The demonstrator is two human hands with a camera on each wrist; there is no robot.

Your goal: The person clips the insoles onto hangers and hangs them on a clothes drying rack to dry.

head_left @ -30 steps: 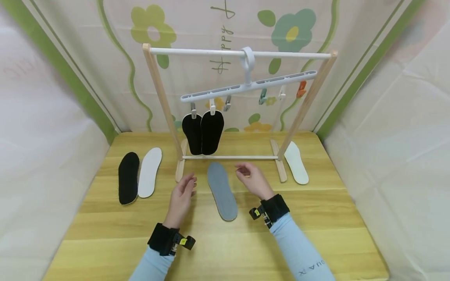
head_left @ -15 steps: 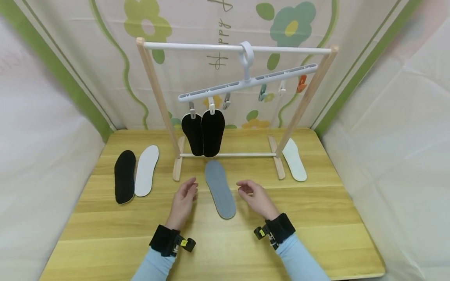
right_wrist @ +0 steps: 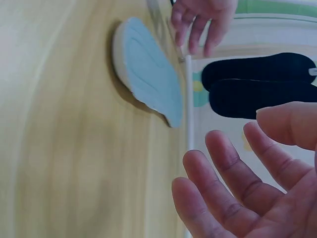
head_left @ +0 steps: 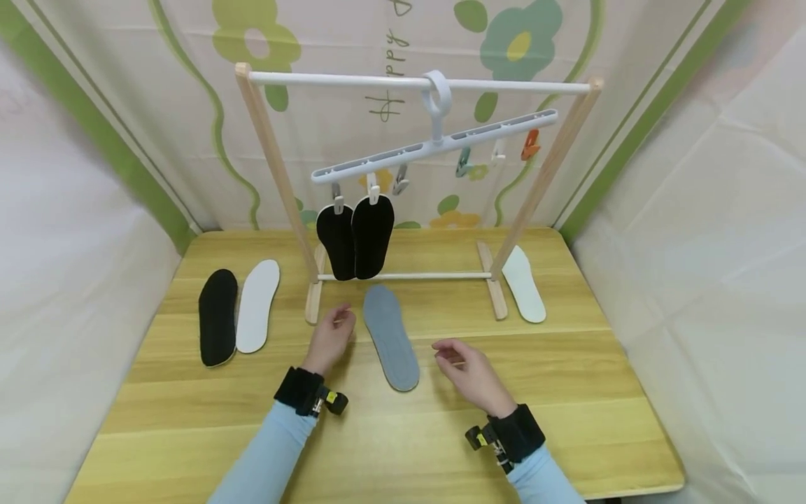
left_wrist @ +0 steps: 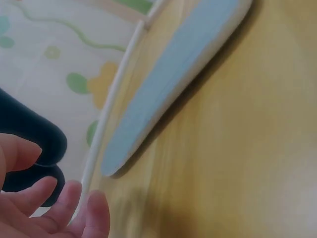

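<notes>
Grey insole (head_left: 390, 337) lies flat on the table (head_left: 567, 392) between your hands, untouched. Your right hand (head_left: 469, 374) hovers nearer you, fingers loose, empty; left hand (head_left: 330, 337) relaxed just beside it, below the rack (head_left: 403, 276).

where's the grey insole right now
In the head view the grey insole lies flat on the table between both hands, just before the rack's lower white bar.

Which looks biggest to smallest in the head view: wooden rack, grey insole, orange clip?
1. Wooden rack, largest by far.
2. Grey insole, lying flat between the two hands.
3. Orange clip, smallest; it hangs farther from the camera, but the gap is too wide to change the order.
</notes>
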